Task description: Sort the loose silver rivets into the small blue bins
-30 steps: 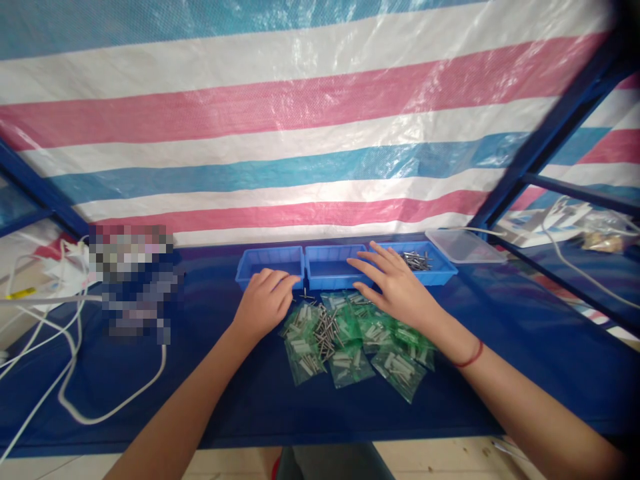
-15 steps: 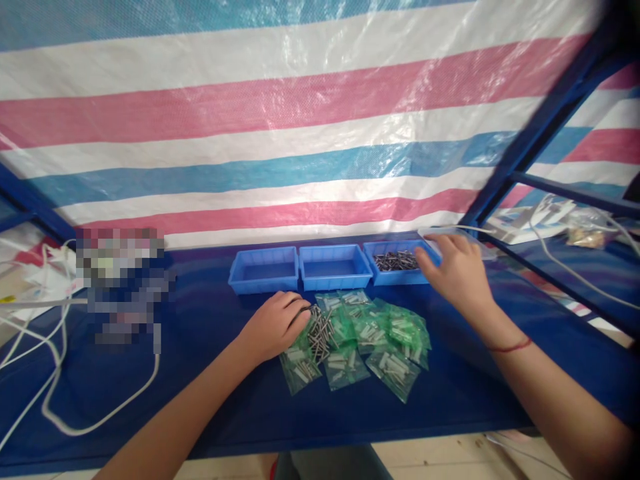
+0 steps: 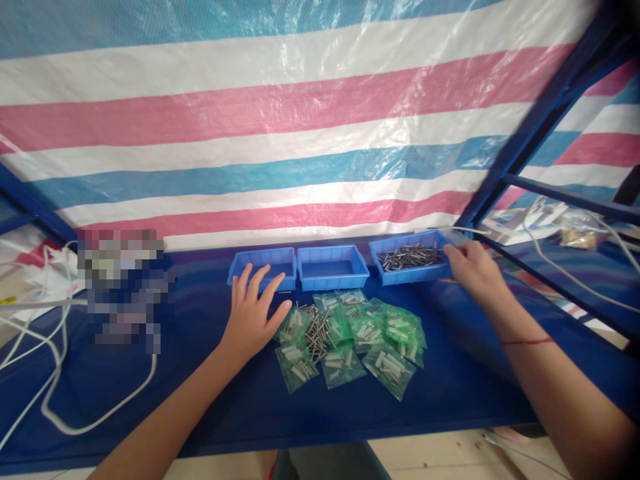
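Note:
My left hand (image 3: 253, 320) is open with fingers spread, just in front of the left blue bin (image 3: 240, 259) and beside the loose metal pins or screws (image 3: 319, 333). My right hand (image 3: 475, 272) is closed on the right end of the right blue bin (image 3: 417, 276), which stands slightly askew. Dark, thin screws or nails (image 3: 407, 257) fill much of this bin; their exact kind is too small to tell. Between these two bins stands the middle blue bin (image 3: 333, 272). Several small green-tinted plastic bags (image 3: 343, 367) with white and metal pieces lie around the loose pile.
White cables (image 3: 90, 427) curl over the blue table (image 3: 400, 423) on the left, near a blurred-out patch. A striped tarp (image 3: 280, 113) hangs behind. At the right rises a blue metal frame (image 3: 520, 143), with boxes and a clear bag (image 3: 580, 230) beyond it.
My right hand has come down onto the right bin's end, and that bin has shifted right and turned a little. My left hand has moved left off the loose pile, fingers spreading.

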`<state>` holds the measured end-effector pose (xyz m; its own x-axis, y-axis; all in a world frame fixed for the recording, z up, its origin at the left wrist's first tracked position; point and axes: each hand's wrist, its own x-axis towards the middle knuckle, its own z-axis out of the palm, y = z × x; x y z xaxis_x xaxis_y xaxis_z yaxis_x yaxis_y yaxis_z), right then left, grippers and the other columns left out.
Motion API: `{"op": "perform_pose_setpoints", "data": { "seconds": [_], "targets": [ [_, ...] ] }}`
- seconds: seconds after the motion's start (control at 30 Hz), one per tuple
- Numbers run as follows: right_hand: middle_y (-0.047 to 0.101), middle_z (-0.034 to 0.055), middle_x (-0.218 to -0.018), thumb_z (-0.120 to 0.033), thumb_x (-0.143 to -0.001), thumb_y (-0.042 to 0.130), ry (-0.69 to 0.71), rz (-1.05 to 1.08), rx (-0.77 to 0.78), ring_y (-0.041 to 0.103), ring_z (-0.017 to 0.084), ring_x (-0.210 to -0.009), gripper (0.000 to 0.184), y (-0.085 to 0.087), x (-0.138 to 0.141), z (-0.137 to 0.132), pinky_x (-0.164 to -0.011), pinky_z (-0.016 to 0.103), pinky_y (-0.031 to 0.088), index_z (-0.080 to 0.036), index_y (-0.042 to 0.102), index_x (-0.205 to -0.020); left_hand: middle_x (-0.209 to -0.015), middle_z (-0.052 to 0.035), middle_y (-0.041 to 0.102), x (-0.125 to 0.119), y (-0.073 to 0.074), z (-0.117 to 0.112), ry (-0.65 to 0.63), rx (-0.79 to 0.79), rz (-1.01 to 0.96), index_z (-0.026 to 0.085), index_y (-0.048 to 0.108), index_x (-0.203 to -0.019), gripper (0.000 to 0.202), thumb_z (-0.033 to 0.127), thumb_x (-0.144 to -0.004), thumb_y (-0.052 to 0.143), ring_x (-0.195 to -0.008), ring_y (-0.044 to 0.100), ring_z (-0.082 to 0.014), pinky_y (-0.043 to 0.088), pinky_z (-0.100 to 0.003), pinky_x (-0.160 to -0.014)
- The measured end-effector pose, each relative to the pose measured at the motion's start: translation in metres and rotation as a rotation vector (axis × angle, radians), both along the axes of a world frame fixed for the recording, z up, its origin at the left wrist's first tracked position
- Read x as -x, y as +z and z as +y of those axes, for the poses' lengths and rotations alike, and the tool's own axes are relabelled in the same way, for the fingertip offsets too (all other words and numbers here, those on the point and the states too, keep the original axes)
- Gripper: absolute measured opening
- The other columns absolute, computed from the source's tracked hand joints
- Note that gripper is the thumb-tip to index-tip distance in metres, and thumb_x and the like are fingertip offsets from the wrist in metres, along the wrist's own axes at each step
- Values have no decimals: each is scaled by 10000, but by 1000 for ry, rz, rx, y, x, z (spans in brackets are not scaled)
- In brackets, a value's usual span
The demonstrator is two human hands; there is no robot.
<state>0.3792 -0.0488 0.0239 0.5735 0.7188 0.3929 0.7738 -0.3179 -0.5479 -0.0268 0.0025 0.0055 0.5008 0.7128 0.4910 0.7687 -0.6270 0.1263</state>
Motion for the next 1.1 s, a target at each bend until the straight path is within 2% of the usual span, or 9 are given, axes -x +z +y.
{"op": "perform_pose_setpoints", "data": {
  "seconds": [0.1, 0.17, 0.23, 0.3, 0.4, 0.53, 0.73, 0.93, 1.1],
  "targets": [
    [588, 88, -690, -505, -845, 382, -36, 39, 29, 549, 180, -613, 317, 29, 3, -21, -565, 311, 398, -210, 480, -783, -1451, -122, 343, -4, -1, -22, -98, 192, -85, 219, 396, -1369, 471, 392, -932, 424, -1394, 204, -307, 238, -526, -1109],
    [579, 72, -688, -529, -834, 413, -20, 50, 69, 542, 185, -643, 321, 49, 16, -32, -589, 316, 395, -217, 484, -802, -1478, -143, 291, -10, -4, -36, -140, 332, -119, 212, 303, -1417, 580, 449, -910, 454, -1394, 207, -315, 284, -513, -1095],
    [558, 52, -674, -505, -841, 424, 1, 37, 75, 537, 184, -638, 296, 66, 39, -37, -595, 313, 387, -217, 476, -796, -1510, -154, 210, -18, -9, -47, -138, 356, -133, 214, 220, -1447, 726, 515, -859, 519, -1408, 133, -355, 231, -569, -1102],
    [547, 35, -644, -470, -859, 413, 89, 27, 95, 544, 185, -598, 268, 76, 68, -37, -576, 303, 377, -213, 473, -818, -1526, -156, 153, -24, -13, -52, -129, 340, -167, 224, 132, -1468, 822, 545, -833, 543, -1414, 85, -372, 184, -605, -1103],
    [555, 43, -636, -437, -883, 393, 186, -159, 91, 554, 211, -603, 253, 79, 107, -31, -557, 297, 350, -203, 472, -824, -1533, -162, 105, -27, -17, -52, -156, 324, -215, 234, 36, -1478, 917, 568, -807, 565, -1417, 72, -370, 188, -599, -1108],
    [593, 62, -669, -380, -903, 373, 286, -400, 48, 547, 202, -544, 227, 76, 145, -23, -496, 283, 299, -190, 484, -848, -1538, -173, 60, -25, -21, -52, -187, 333, -243, 225, 1, -1478, 997, 596, -770, 596, -1418, 75, -365, 224, -568, -1114],
    [609, 73, -763, -292, -900, 374, 317, -643, 11, 564, 184, -561, 171, 81, 190, -23, -450, 276, 233, -175, 484, -843, -1539, -148, 111, -24, -26, -51, -223, 353, -237, 237, 81, -1476, 848, 561, -835, 531, -1424, 110, -324, 244, -531, -1126],
    [590, 71, -759, -254, -888, 400, 326, -785, -46, 561, 182, -612, 147, 87, 207, -26, -439, 271, 204, -177, 500, -813, -1515, -141, 223, -25, -29, -49, -242, 351, -216, 228, 199, -1454, 718, 519, -870, 500, -1407, 206, -294, 270, -503, -1127],
    [603, 79, -799, -254, -883, 410, 327, -814, -51, 570, 202, -661, 142, 89, 210, -25, -453, 276, 214, -178, 516, -827, -1509, -154, 237, -26, -30, -48, -231, 349, -220, 203, 200, -1455, 755, 530, -854, 519, -1402, 221, -292, 276, -490, -1128]
  ]
}}
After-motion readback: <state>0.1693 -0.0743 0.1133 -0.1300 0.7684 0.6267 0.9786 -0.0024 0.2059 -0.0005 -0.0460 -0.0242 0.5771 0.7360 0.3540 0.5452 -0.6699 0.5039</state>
